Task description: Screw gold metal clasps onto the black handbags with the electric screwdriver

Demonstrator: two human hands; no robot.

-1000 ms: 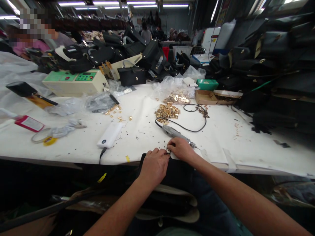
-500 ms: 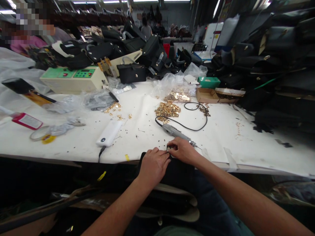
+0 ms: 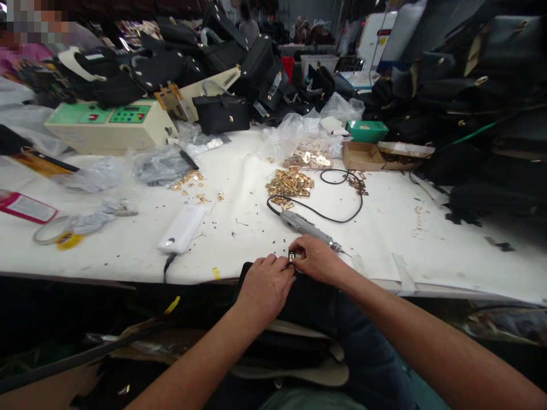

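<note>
My left hand [image 3: 265,285] and my right hand [image 3: 315,259] meet at the near edge of the white table [image 3: 405,228]. Both pinch a small gold metal fitting [image 3: 291,257] on a black bag [image 3: 299,296] that hangs over the table edge into my lap. The left hand's fingers are curled and press down on the bag. Just beyond the right hand lies a grey corded rotary tool [image 3: 305,225] with its black cable looping away.
A heap of gold fittings [image 3: 289,183] lies mid-table, more in clear bags behind. A white power bank [image 3: 182,229] is to the left, a cream machine [image 3: 106,122] at back left. Cardboard box [image 3: 363,156] and green box at right. Black bags pile up behind. Another person sits far left.
The view has tipped down and a little closer. Both hands stay together at the fitting, with only slight finger shifts.
</note>
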